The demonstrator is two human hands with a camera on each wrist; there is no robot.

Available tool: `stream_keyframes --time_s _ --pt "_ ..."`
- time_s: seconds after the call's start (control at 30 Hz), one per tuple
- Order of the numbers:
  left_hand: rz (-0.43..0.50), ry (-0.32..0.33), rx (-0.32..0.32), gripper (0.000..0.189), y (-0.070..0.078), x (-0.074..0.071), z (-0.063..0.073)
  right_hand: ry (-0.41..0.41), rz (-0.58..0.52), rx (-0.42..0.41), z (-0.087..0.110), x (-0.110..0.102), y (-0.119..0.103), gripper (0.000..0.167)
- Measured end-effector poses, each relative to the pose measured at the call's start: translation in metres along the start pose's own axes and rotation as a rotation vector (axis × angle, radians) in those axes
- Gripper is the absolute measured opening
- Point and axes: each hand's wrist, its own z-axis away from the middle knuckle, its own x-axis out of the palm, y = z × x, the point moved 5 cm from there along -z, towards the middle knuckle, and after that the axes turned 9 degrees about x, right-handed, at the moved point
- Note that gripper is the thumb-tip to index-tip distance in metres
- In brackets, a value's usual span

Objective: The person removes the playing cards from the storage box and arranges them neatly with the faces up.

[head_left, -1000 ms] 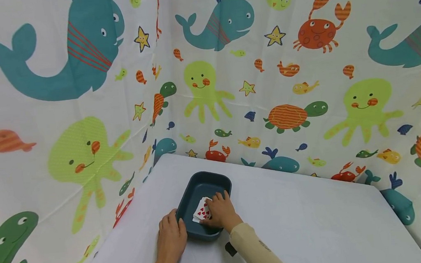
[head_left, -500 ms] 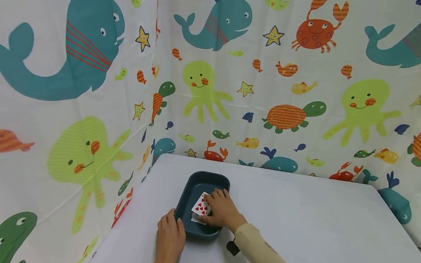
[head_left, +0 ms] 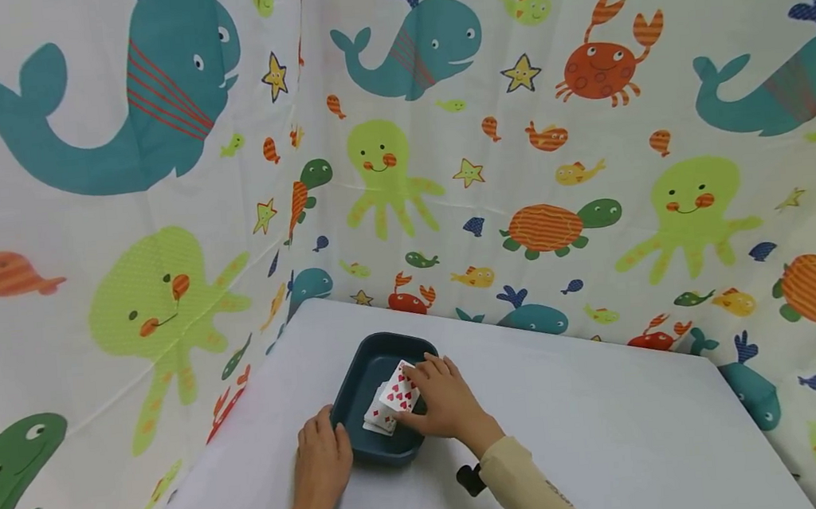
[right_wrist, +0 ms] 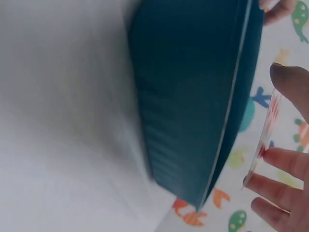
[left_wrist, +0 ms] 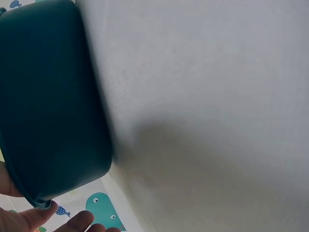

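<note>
A deep dark-teal tray with rounded corners stands on the white table. My left hand holds its left rim, thumb over the edge and fingers on the outside; the left wrist view shows the thumb and fingers at the rim. With my right hand I hold a playing card with red hearts over the tray, thumb at one edge and fingers at the other. Seen edge-on in the right wrist view, the card looks thin and tilted. More playing cards lie beneath it inside the tray, partly covered.
A white cloth covers the table. Curtains printed with sea animals hang along the left and back edges. A black wrist device sits under the right sleeve.
My right hand has drawn the hearts card up and to the right, off the other cards, uncovering more of them. The left hand keeps its place on the tray rim.
</note>
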Motion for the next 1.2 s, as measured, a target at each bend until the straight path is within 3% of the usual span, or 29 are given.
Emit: stream_keyframes --time_s 0.13,0.67,0.97,1.2 --pt "-0.003 0.012 0.015 0.039 -0.001 -0.002 -0.001 0.019 0.003 -0.004 0.010 -0.010 0.010 0.081" --pt "0.013 -0.055 -0.028 0.042 -0.005 -0.002 -0.005 0.033 0.050 -0.017 0.050 -0.019 0.044 0.081" --pt "0.031 -0.043 -0.017 0.042 -0.004 -0.001 -0.007 -0.002 0.031 0.013 0.073 -0.013 0.069 0.077" --pt "0.056 -0.012 0.013 0.041 -0.003 0.002 -0.007 -0.086 -0.004 0.019 0.088 0.004 0.089 0.077"
